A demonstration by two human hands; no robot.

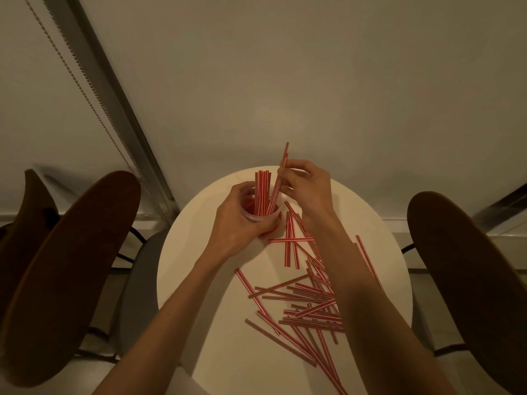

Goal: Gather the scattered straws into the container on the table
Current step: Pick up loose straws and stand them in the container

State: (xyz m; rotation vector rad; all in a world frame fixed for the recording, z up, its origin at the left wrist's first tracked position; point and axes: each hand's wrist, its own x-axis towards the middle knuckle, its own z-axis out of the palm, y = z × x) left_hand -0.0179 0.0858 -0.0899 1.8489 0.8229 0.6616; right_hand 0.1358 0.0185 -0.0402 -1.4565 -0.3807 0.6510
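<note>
Two bare forearms reach in from the bottom edge, both uncovered along all of their visible length, with no sleeve or cuff in sight. The left hand point(238, 223) and the right hand point(309, 185) are bare as well, showing no glove, and no ring, watch or wristband can be made out on the fingers or wrists in the dim, warm light.

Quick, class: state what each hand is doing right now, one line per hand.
Left hand: closed around the clear container, holding it.
Right hand: closed, pinching one striped straw whose lower end is in the container.
</note>
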